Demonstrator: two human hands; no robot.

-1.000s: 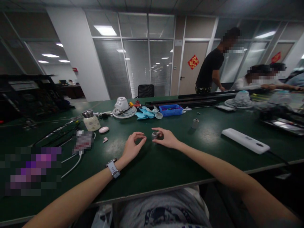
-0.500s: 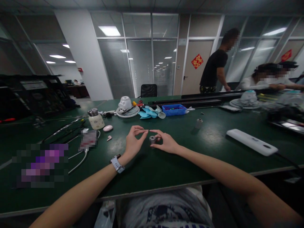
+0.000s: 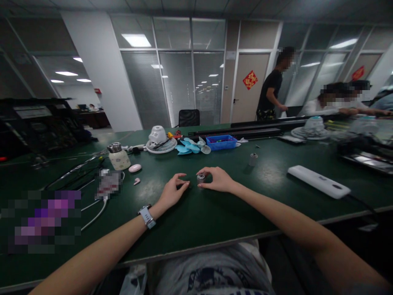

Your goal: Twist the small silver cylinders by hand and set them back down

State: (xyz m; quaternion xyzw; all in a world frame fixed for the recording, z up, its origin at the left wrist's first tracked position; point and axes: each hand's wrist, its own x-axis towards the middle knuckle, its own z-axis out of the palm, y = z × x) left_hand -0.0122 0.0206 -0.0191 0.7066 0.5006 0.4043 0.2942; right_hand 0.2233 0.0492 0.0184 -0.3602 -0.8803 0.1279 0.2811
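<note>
The right hand (image 3: 219, 180) holds the cylinder (image 3: 201, 179) upright between thumb and fingers over the table (image 3: 184, 229), presumably to steady it with its top accessible, while the left hand (image 3: 174, 191), fingertips narrow, sits just beside, its grip contents indiscernible

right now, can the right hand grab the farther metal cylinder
Probably not straight away: the right hand is curled around the nearer metal cylinder, though nothing seems to block the way to the farther metal cylinder.
</note>
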